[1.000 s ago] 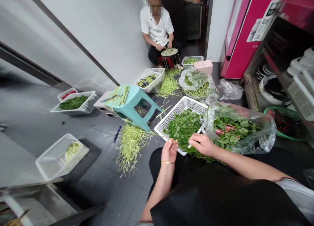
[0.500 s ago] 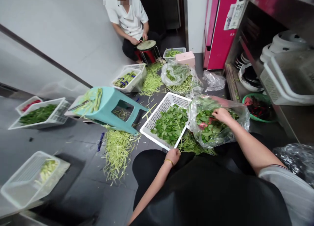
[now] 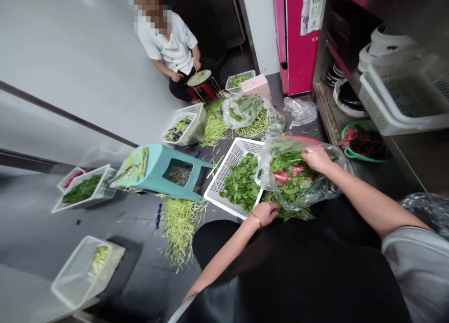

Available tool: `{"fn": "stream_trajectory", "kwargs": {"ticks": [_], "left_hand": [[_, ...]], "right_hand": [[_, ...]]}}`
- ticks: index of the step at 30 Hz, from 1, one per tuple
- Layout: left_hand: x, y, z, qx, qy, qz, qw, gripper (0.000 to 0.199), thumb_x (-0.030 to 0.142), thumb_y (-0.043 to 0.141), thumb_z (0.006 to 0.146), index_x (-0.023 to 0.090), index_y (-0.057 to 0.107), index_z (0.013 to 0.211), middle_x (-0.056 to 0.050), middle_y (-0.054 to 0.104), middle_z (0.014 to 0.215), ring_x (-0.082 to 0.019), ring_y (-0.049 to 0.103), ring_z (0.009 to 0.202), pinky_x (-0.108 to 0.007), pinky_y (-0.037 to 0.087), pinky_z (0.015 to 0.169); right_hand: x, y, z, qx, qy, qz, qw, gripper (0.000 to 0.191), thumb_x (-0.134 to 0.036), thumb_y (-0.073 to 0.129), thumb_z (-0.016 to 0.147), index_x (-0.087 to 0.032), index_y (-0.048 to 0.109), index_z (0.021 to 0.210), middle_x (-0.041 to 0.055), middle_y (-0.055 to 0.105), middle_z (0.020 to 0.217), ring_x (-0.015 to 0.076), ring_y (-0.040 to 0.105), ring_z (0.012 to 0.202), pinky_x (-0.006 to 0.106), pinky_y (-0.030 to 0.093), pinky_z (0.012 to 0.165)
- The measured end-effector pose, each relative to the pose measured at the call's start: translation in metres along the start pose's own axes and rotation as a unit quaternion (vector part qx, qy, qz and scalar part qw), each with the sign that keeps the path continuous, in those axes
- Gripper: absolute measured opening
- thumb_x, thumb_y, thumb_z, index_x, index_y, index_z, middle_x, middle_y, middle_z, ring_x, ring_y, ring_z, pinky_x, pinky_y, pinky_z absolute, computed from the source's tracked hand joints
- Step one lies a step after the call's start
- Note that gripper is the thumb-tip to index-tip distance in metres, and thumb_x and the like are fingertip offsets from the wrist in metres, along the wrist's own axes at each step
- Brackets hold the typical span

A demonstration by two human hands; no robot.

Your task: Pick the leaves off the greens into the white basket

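Observation:
My right hand (image 3: 316, 158) is closed at the top of a clear plastic bag, its fingers round a bunch of leafy greens (image 3: 286, 160). Below the bunch, more greens lie in the bag (image 3: 312, 199) with pink-red packaging (image 3: 282, 176) among them. My left hand (image 3: 266, 213), with a gold bracelet at the wrist, is low beside the near corner of a white perforated basket (image 3: 213, 195). Its fingers are curled together over the stems under the bag; what they hold is hidden. Loose picked green leaves (image 3: 242, 183) fill much of the basket.
A turquoise stool (image 3: 157, 166) lies left of the basket, with pale green peelings (image 3: 180, 227) on the floor beside it. A co-worker (image 3: 171, 47) in white sits at a round stool (image 3: 199, 78). Vegetable crates (image 3: 75, 278) stand left; a metal shelf (image 3: 329, 112) is right.
My left hand has moved right, from the basket's near corner to the stems under the bag. My right hand now has a bunch of greens raised in the bag. The view has shifted.

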State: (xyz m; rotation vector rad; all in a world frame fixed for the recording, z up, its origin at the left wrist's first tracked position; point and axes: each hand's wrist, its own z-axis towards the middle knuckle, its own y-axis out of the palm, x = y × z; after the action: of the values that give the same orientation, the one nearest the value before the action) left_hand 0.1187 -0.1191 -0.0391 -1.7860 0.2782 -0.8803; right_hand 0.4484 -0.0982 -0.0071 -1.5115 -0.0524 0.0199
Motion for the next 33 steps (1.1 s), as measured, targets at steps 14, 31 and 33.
{"fn": "stream_trajectory", "kwargs": {"ticks": [14,31,33], "left_hand": [[0.040,-0.071,0.011,0.124,0.040,-0.333,0.934,0.020,0.033,0.063,0.079,0.017,0.075,0.080,-0.004,0.068,0.070,-0.015,0.056,0.065,-0.027,0.046,0.068],[0.040,-0.065,-0.010,0.086,-0.057,-0.532,0.841,0.034,0.045,0.073,0.065,0.012,0.071,0.074,0.002,0.054,0.049,-0.007,0.044,0.040,-0.020,0.035,0.042],[0.043,-0.062,-0.010,0.073,-0.054,-0.521,0.849,0.032,0.044,0.073,0.065,0.013,0.071,0.072,0.002,0.055,0.048,-0.007,0.043,0.040,-0.020,0.035,0.042]], "right_hand": [[-0.087,-0.113,-0.048,0.155,-0.093,0.158,0.971,0.024,-0.026,0.049,0.089,-0.029,0.069,0.100,0.0076,0.062,0.115,0.0271,0.044,0.123,0.049,0.026,0.107],[-0.130,-0.077,-0.052,0.067,0.184,0.717,0.669,0.042,-0.050,0.074,0.065,-0.019,0.053,0.084,0.0032,0.066,0.081,0.0169,0.064,0.076,0.031,0.052,0.068],[-0.138,-0.073,-0.055,0.005,0.125,0.718,0.685,0.045,-0.046,0.077,0.062,-0.018,0.058,0.091,0.0024,0.067,0.085,0.0157,0.064,0.078,0.029,0.051,0.070]]}}
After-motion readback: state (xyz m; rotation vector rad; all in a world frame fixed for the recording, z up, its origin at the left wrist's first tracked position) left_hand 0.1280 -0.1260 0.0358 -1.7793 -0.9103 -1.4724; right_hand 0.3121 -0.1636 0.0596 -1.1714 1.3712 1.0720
